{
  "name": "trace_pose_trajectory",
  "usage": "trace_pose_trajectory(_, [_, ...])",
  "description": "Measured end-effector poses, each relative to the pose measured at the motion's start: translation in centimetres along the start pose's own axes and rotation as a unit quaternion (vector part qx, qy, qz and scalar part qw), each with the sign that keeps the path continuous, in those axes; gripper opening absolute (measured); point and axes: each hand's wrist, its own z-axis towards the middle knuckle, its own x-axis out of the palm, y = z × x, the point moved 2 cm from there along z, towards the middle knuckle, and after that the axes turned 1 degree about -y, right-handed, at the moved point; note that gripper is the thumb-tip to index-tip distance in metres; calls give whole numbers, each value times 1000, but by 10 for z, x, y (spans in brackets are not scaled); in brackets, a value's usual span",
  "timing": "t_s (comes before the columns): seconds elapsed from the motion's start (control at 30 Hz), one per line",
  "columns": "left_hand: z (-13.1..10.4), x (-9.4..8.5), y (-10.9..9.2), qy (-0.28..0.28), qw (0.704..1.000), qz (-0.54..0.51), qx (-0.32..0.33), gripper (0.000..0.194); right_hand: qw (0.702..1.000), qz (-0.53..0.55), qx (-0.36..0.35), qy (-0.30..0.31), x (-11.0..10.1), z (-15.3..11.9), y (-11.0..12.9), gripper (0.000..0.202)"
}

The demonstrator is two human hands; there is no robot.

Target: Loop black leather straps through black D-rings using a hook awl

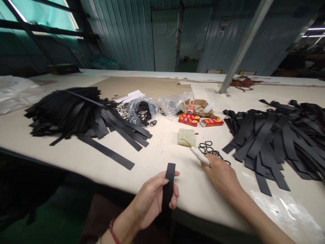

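My left hand (154, 196) is closed on a black strap (168, 189), thumb on one side and fingers behind. The strap's squared end points up, with a small mark near it; its lower part drops below the table edge. My right hand (220, 176) is closed round a slim white-handled tool (199, 156) with a thin, curved dark tip. That tip lies over a pale yellowish block (186, 136); I cannot tell whether they touch. Beside my right fingers lies a small cluster of black rings (208, 148), partly covered by the hand.
Piles of black straps lie left (68, 112) and right (274, 139). Behind the block are red boxes (188, 119), an open cardboard box (203, 105) and a clear bag (143, 110) of black rings. A slanted metal post (243, 47) rises from the table (157, 156).
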Motion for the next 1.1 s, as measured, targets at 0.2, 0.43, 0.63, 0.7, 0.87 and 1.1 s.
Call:
trace_pose_trajectory(0.2, [-7, -10, -11, -34, 998, -39, -21, 27, 999, -40, 11, 32, -2, 15, -5, 19])
trace_pose_trajectory(0.43, [-15, -17, -9, -57, 998, -10, 13, 23, 998, -46, 20, 42, -5, 19, 0, 16])
trace_pose_trajectory(0.63, [-17, -10, -2, -41, 997, 60, 31, 24, 999, 34, 2, 40, -16, 17, 11, 13])
trace_pose_trajectory(0.7, [-17, -5, -1, -35, 995, 85, 40, 26, 994, 92, -27, 49, -21, 9, 22, 16])
trace_pose_trajectory(0.87, [-19, 1, -2, -33, 987, 147, 58, 30, 962, 232, -100, 106, -25, -24, 59, 23])
trace_pose_trajectory(1.1, [-23, -3, -7, -42, 951, 296, 75, 33, 912, 362, -164, 104, -27, -45, 86, 12])
